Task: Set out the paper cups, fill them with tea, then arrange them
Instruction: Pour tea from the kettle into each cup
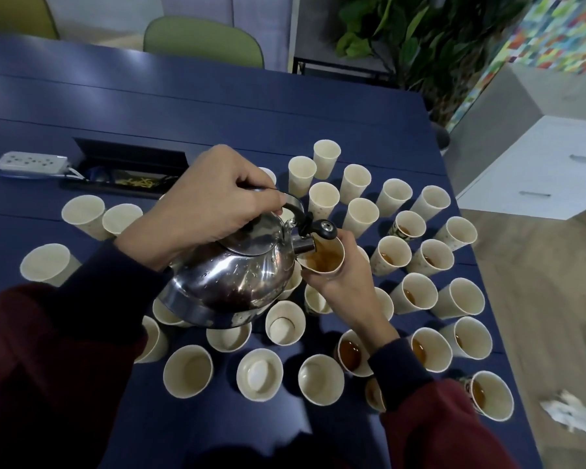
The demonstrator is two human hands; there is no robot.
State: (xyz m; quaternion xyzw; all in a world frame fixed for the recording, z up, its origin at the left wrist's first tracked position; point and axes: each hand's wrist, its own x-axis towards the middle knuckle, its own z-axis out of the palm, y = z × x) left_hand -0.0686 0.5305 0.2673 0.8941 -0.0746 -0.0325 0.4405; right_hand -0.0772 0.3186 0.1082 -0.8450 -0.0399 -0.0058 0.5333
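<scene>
Toward the left edge of the table [217,106] stand empty cups [83,211]. The left hand [203,204] curls round the handle of a tilted kettle [237,275], whose spout pours into a cup [323,260] gripped by the right hand [345,282] mid-table. Filled cups [430,350] stand along the right edge.

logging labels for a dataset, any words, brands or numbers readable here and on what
No text is legible.
Dark print on one filled paper cup and on the cup at the near right edge: too blurred to read.
Kettle: no brand shows.
Power strip: no readable marking.
</scene>
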